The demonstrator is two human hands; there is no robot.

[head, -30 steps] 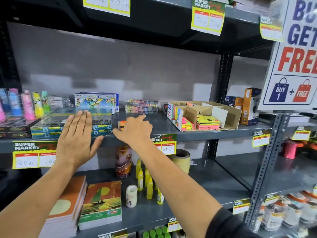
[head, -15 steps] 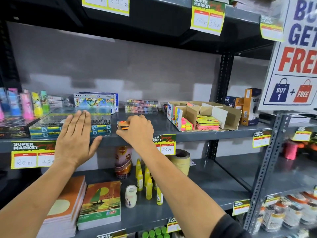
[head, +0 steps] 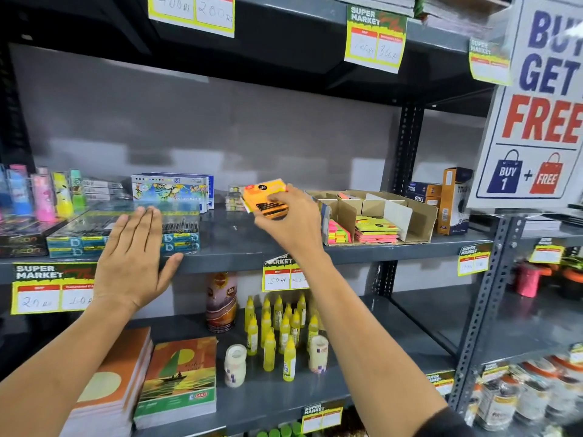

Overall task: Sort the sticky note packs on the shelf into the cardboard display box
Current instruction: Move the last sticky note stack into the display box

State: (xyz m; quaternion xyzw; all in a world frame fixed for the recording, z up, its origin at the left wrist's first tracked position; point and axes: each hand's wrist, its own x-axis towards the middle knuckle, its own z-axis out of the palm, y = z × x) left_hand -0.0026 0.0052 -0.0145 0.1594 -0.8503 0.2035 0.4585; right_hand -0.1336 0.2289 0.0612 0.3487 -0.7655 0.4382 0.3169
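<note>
One shelf (head: 239,247) carries the cardboard box (head: 419,216), whose compartments already hold some bright packs. Just left of the box, lifted off the shelf, the right hand (head: 293,222) pinches an orange sticky note pack (head: 265,197) by its edges. It looks light, flat, fairly stiff, probably slick in its wrapper. The left hand (head: 132,257) is spread flat, empty, at the shelf edge.

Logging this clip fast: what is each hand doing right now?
Left hand: open, flat, fingers spread at the shelf edge, holding nothing.
Right hand: closed on an orange sticky note pack, lifted off the shelf.
</note>
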